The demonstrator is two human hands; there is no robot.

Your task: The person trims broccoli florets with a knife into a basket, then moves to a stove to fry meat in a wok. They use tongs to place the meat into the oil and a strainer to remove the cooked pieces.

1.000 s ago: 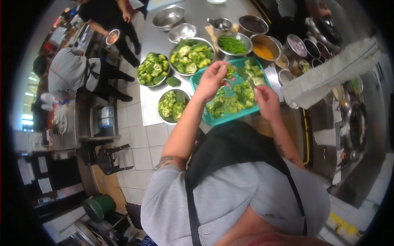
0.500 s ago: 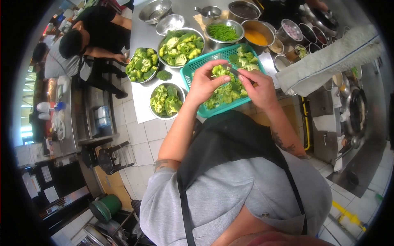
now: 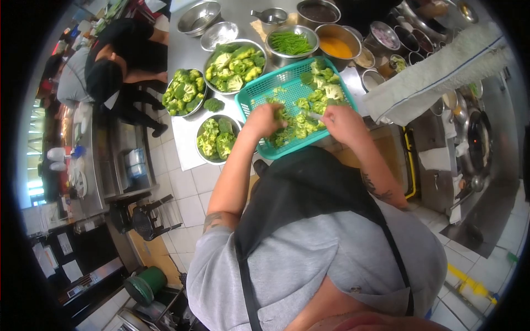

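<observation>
A teal plastic basket (image 3: 245, 102) holds loose broccoli pieces (image 3: 309, 124). Over its left part my left hand (image 3: 265, 119) reaches down among the small pieces, its fingertips partly hidden by the back of the hand. My right hand (image 3: 341, 122) is closed round a small knife (image 3: 313, 115), whose blade points left over the broccoli. Left of the basket stand a small bowl of broccoli (image 3: 236, 122), a larger bowl of broccoli (image 3: 263, 51) and another full bowl (image 3: 202, 105). A single floret (image 3: 213, 105) lies between them.
Metal bowls with green beans (image 3: 290, 43), orange liquid (image 3: 335, 48) and other foods stand behind the basket. A towel (image 3: 436, 77) hangs at the right over a rail. Two people (image 3: 113, 66) bend over at the upper left. A black stool (image 3: 146, 220) stands at the lower left.
Both hands have moved apart. My left hand has gone down into the basket, away from the knife and the floret it was at. The person in black at the left has shifted slightly.
</observation>
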